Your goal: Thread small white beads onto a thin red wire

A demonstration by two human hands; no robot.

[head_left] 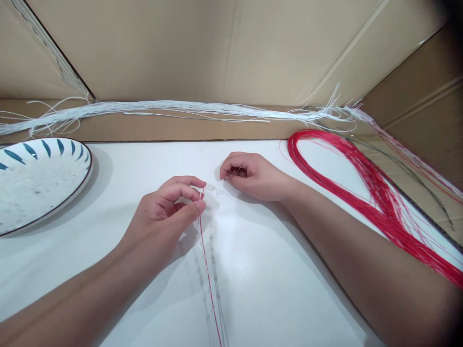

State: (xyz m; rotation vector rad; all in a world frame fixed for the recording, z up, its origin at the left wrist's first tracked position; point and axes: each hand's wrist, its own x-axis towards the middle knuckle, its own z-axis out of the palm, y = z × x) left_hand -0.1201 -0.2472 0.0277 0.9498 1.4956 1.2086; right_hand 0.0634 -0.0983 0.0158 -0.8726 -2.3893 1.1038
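My left hand point(173, 202) is closed in a pinch, with thumb and fingers on the upper end of a red string point(203, 238). A short white length shows beside the red one at the fingertips. Small pale bits, perhaps clear beads, sit along the string, which runs down past the bottom edge of the view. To the right, my right hand point(249, 174) rests low over the white tabletop point(275, 289) with its fingers curled toward the thumb. Whatever those fingers hold, if anything, is too small or hidden to make out.
At the left stands a white plate point(43, 226) with blue leaf marks and whitish, translucent bits in it. A looped bundle of red strings point(325, 193) lies at the right. White strings point(181, 107) stretch along the back, before cardboard walls point(202, 53).
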